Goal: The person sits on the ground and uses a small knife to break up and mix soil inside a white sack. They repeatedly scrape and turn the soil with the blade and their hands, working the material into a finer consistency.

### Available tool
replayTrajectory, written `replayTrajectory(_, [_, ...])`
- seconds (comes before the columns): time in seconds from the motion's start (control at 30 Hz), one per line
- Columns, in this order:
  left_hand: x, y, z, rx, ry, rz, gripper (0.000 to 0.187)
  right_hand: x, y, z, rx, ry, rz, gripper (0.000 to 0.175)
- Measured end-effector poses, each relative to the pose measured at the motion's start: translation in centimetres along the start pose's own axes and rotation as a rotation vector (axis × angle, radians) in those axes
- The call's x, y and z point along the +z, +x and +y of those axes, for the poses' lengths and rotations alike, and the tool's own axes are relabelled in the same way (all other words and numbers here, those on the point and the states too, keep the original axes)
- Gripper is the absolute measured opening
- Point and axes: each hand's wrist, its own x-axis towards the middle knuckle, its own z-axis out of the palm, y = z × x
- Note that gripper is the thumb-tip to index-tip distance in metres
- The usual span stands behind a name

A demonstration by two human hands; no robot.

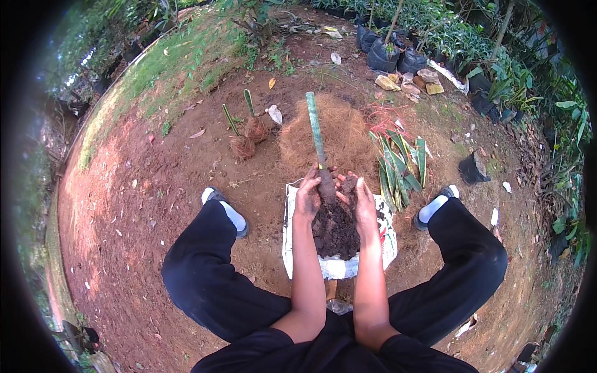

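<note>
My left hand (306, 198) grips the base of an upright snake plant leaf cutting (315, 128), where dark soil is packed into a lump (327, 187). Cupped beside it, my right hand (366, 203) holds a clod of moist soil (348, 184). Both hands are over a white woven sack (288, 233) with dark soil (336, 235) heaped on it. Just beyond lies a mat of brown coconut fibre (347, 128). More snake plant leaves (394, 170) are piled to its right. Two cuttings with fibre-wrapped root balls (242, 147) stand to the left.
Red string (387, 115) lies behind the leaf pile. Stones (410, 84) and black planting bags (383, 57) sit at the far right. A black plastic pot or bag (474, 168) lies beyond my right shoe (433, 207). My left shoe (240, 226) rests on bare earth.
</note>
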Motion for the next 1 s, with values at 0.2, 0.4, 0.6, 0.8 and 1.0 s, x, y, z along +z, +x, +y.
replayTrajectory(0.2, [0.6, -0.1, -0.3, 0.005, -0.029, 0.045, 0.054, -0.1, 0.3, 0.5, -0.016, 0.054, 0.026, 0.055])
replayTrajectory(0.4, [1.2, 0.2, -1.0, 0.028, 0.009, 0.013, 0.052, -0.7, 0.8, 1.7, -0.060, -0.199, -0.002, 0.057])
replayTrajectory(0.6, [1.9, 0.9, -2.2, 0.088, 0.038, 0.021, 0.046, 0.8, 0.6, 1.6, -0.243, -0.371, -0.069, 0.061])
replayTrajectory(0.8, [3.4, 1.7, -4.3, 0.219, 0.177, 0.317, 0.039, 4.3, -2.1, 0.0, -0.531, -0.906, -0.057, 0.058])
replayTrajectory(1.0, [1.6, 2.4, -4.5, 0.254, -0.053, 0.161, 0.039, 6.6, -3.6, -0.7, -0.636, -1.127, -0.030, 0.063])
